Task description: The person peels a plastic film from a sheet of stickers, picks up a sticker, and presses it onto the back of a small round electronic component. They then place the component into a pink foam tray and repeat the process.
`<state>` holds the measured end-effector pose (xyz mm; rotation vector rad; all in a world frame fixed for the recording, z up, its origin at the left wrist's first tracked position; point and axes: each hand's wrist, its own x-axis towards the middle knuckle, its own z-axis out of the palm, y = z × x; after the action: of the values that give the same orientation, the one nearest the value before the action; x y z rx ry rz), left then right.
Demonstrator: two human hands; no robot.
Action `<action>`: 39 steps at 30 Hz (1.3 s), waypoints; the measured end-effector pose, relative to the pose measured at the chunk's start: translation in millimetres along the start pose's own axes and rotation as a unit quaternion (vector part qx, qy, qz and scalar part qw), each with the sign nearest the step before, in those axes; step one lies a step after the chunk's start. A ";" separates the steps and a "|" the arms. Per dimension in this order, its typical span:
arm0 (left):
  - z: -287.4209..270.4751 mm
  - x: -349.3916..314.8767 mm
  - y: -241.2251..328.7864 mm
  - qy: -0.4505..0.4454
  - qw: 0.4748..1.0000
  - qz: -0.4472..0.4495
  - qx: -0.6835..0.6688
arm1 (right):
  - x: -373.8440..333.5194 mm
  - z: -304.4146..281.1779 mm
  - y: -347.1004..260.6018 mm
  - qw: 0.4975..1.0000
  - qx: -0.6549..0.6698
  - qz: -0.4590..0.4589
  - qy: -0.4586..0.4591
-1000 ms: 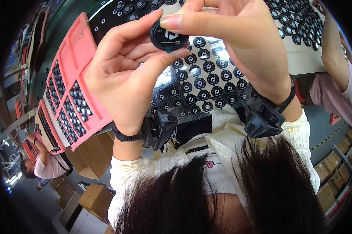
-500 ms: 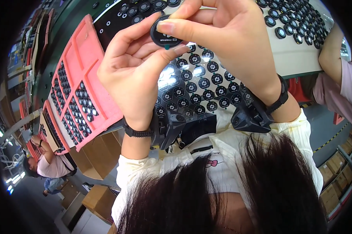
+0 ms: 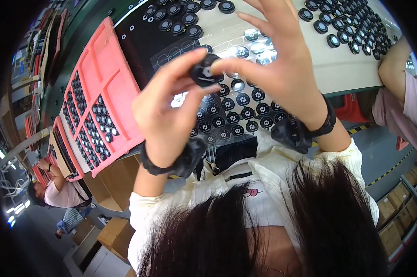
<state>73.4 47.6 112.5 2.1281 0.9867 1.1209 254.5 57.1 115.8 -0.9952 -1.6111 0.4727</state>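
Note:
A round black disc [image 3: 205,70] with pale printing on its face is pinched between the thumb and fingers of my left hand [image 3: 164,104]. My right hand [image 3: 287,69] has its thumb laid against the disc's face, while its other fingers are spread and raised; both hands are somewhat blurred. Below the disc lies a clear sheet [image 3: 169,53] with rows of round black stickers [image 3: 242,99]; its far rows show bare circle outlines. Several black round units [image 3: 190,19] stand beyond the sheet, on the table.
A pink divided tray [image 3: 127,113] at the left holds more round units. Many others [image 3: 337,23] crowd the table at far right, near another person's arm [image 3: 393,62]. Cardboard boxes [image 3: 118,237] stand on the floor. Another person [image 3: 63,187] is at the far left.
Both hands have come down toward me with the disc, which also shifted slightly right. My right fingers have lifted away and spread, leaving the thumb on it. More of the sheet shows.

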 end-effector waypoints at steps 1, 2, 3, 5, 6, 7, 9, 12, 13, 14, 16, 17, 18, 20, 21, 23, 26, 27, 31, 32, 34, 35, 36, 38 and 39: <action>-4.1 4.7 -0.6 0.016 0.991 -0.088 -0.099 | -1.0 -1.9 1.4 0.999 -0.045 -0.027 0.001; -8.5 10.6 -2.0 0.032 0.965 -0.173 -0.197 | -1.8 -3.3 3.2 0.994 -0.090 -0.054 0.002; -11.9 16.9 -5.0 0.042 0.921 -0.254 -0.293 | -2.9 -4.2 11.3 0.994 -0.093 -0.053 0.004; -21.6 32.7 -21.7 0.044 0.883 -0.300 -0.358 | -2.4 -2.0 45.6 0.961 0.241 -0.105 0.083; -24.2 38.9 -29.7 0.053 0.840 -0.347 -0.414 | -2.0 0.2 56.1 0.898 0.405 -0.127 0.117; -22.2 43.7 -36.1 0.056 0.840 -0.347 -0.413 | -2.8 0.2 60.4 0.897 0.406 -0.127 0.115; -16.7 51.5 -52.4 -0.016 0.929 -0.286 -0.233 | -3.2 0.1 67.8 0.885 0.432 -0.129 0.118; -8.6 58.7 -74.6 -0.119 0.976 -0.172 0.060 | -4.6 -13.3 47.1 0.951 0.293 -0.056 0.088; -4.5 61.7 -85.7 -0.153 0.968 -0.127 0.155 | -6.2 -19.9 33.2 0.991 0.122 0.021 0.057; -0.7 66.0 -94.1 -0.185 0.947 -0.081 0.250 | -6.7 -24.4 26.9 0.994 -0.052 0.098 0.026; 3.3 72.4 -112.2 -0.216 0.950 -0.028 0.222 | -8.0 -25.6 28.9 0.993 -0.046 0.103 0.019; 3.4 73.7 -120.1 -0.245 0.950 0.024 0.194 | -9.1 -25.3 29.6 0.993 -0.039 0.109 0.011; 5.5 76.0 -125.6 -0.276 0.944 0.077 0.162 | -9.7 -26.0 30.7 0.993 -0.035 0.116 0.005; 7.5 76.4 -132.2 -0.275 0.944 0.089 0.160 | -8.3 -25.3 32.0 0.992 -0.015 0.125 -0.010; 8.2 76.7 -134.6 -0.274 0.943 0.103 0.159 | -6.5 -24.0 33.0 0.991 0.005 0.131 -0.023; 11.5 79.1 -128.3 -0.277 0.941 0.120 0.155 | -5.4 -22.3 41.3 0.989 0.022 0.141 -0.032; 5.2 78.5 -95.5 -0.208 0.953 -0.207 -0.077 | -4.1 -12.2 71.7 0.913 0.403 -0.061 -0.037; 2.4 75.1 -82.9 -0.208 0.952 -0.210 -0.077 | -3.0 -13.2 67.8 0.912 0.404 -0.058 -0.037; -10.0 49.8 -39.4 -0.098 0.957 -0.201 -0.187 | 21.7 -19.9 11.8 0.877 0.352 0.320 -0.066; -13.8 43.7 -31.9 -0.074 0.966 -0.188 -0.159 | 25.9 -17.4 4.8 0.872 0.359 0.323 -0.081; -15.9 35.5 -21.1 -0.051 0.975 -0.173 -0.130 | 31.5 -15.4 -7.2 0.864 0.368 0.326 -0.107; -15.8 31.0 -18.1 -0.013 0.975 -0.162 -0.151 | 32.0 -14.5 -12.8 0.864 0.368 0.325 -0.108; -16.0 25.5 -16.6 0.027 0.973 -0.152 -0.169 | 32.3 -12.0 -16.7 0.854 0.394 0.317 -0.119; -17.3 17.8 -8.2 0.072 0.970 -0.142 -0.183 | 33.6 -6.4 -22.5 0.832 0.446 0.299 -0.139; -18.0 15.5 -1.1 0.077 0.975 -0.128 -0.167 | 35.6 -3.0 -22.9 0.831 0.448 0.297 -0.143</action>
<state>63.7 62.8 128.0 1.6185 1.0260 1.2358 248.7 72.2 155.1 -0.6649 -1.0491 1.6944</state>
